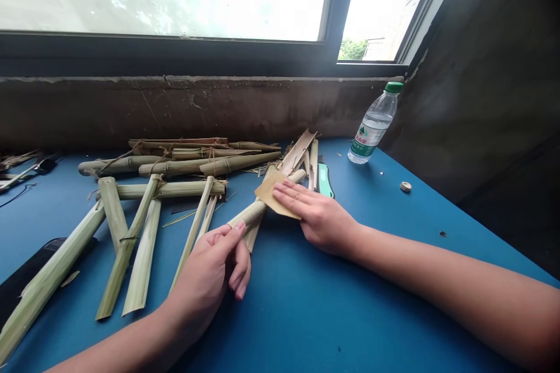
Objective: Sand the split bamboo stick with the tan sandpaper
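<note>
Between the thumb and fingers of my left hand [205, 274] is one end of a pale green split bamboo piece [248, 214], tilted up and away to the right. My right hand [326, 218] presses a tan sheet of sandpaper [273, 191] over the far part of that piece, fingers stretched along the sheet. The paper hides some of the bamboo. More split strips [300, 151] lie just behind the sandpaper. A knife with a light green handle [324, 179] rests beyond my right fingers.
Left of my hands, several tied bamboo pieces [126, 250] form a frame. Bundled bamboo stalks [184, 164] lie behind it. A dark flat object [35, 277] is under the left strip. A water bottle [371, 128] and a small round piece [405, 187] are on the blue table [394, 315].
</note>
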A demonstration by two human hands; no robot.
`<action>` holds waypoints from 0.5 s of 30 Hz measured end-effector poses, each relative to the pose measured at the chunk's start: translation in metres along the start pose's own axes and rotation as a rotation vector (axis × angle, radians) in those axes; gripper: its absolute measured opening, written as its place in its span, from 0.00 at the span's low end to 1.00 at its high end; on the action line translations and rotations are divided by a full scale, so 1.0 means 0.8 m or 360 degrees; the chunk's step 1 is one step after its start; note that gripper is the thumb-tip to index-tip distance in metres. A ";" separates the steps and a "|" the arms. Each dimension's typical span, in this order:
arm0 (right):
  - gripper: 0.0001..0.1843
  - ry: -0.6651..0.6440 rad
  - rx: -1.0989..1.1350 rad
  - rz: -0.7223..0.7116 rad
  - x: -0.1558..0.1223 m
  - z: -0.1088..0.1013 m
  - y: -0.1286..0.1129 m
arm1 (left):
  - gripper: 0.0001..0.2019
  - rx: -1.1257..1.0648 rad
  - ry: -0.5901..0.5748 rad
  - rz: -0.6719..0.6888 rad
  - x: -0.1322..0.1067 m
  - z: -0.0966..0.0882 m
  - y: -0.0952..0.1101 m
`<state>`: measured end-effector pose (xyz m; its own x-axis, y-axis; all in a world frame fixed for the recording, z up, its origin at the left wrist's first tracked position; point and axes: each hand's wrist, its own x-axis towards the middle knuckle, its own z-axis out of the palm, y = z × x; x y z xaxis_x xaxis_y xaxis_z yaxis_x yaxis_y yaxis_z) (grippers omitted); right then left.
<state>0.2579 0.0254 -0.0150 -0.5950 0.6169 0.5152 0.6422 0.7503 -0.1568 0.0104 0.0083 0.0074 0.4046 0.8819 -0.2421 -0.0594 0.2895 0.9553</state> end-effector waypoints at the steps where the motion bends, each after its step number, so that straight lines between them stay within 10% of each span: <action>1: 0.38 0.0010 -0.0012 0.0037 0.000 0.000 0.001 | 0.35 0.0011 -0.0006 0.0008 0.000 0.000 0.000; 15: 0.40 -0.0084 -0.0015 -0.0214 -0.002 -0.002 0.010 | 0.37 -0.0028 0.0203 -0.0030 0.000 -0.006 0.003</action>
<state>0.2645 0.0302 -0.0159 -0.7003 0.5228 0.4860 0.5595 0.8249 -0.0811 0.0057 0.0106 0.0087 0.2867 0.9161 -0.2804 -0.0694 0.3117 0.9476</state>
